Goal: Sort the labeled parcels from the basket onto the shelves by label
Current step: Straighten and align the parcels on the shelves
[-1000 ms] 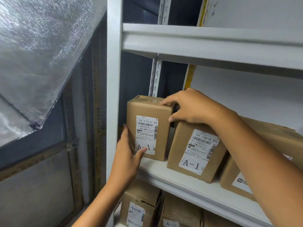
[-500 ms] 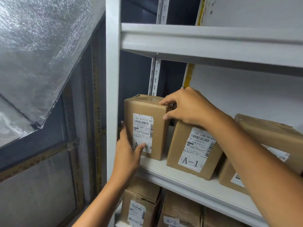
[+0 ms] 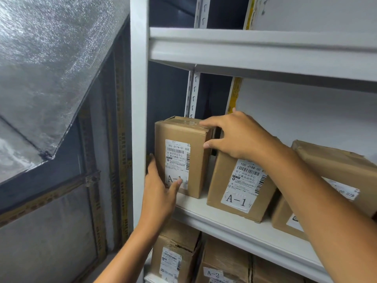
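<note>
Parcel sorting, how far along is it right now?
Done: an A-1 parcel and another box stand on the middle shelf; one marked A-2 sits below. In hand: left hand and right hand seat the leftmost A-1 parcel. The basket is out of view.

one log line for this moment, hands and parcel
step: seating A-1 parcel on shelf | left hand: holds lower left edge | right hand: grips top right corner | neighbour: A-1 box
</note>
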